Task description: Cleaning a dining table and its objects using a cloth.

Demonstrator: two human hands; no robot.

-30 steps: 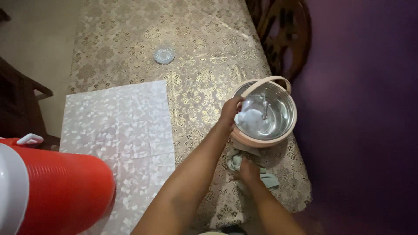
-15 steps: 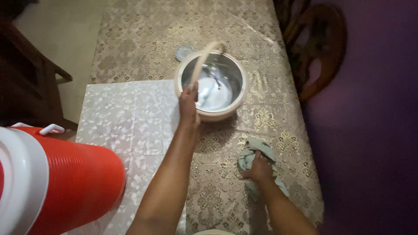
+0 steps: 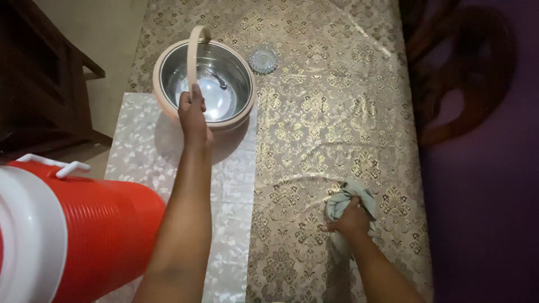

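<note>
My left hand [image 3: 192,110] grips the beige handle of a round pot [image 3: 242,78] with a shiny steel inside and a beige outer wall. The pot is over the far end of a white patterned mat [image 3: 230,185], at the upper left of the table. A spoon-like metal piece lies inside the pot. My right hand [image 3: 352,219] is closed on a crumpled grey-green cloth [image 3: 341,201] pressed on the gold patterned tablecloth [image 3: 325,112] near the front right.
A large red jug with a white lid and handle [image 3: 84,224] fills the lower left. A small clear glass dish [image 3: 263,59] sits just right of the pot. Dark wooden chairs stand at the left [image 3: 50,84] and right [image 3: 466,84].
My left hand has carried the pot from the right side of the table across to the far left, over the white mat. My right hand has stayed on the cloth.
</note>
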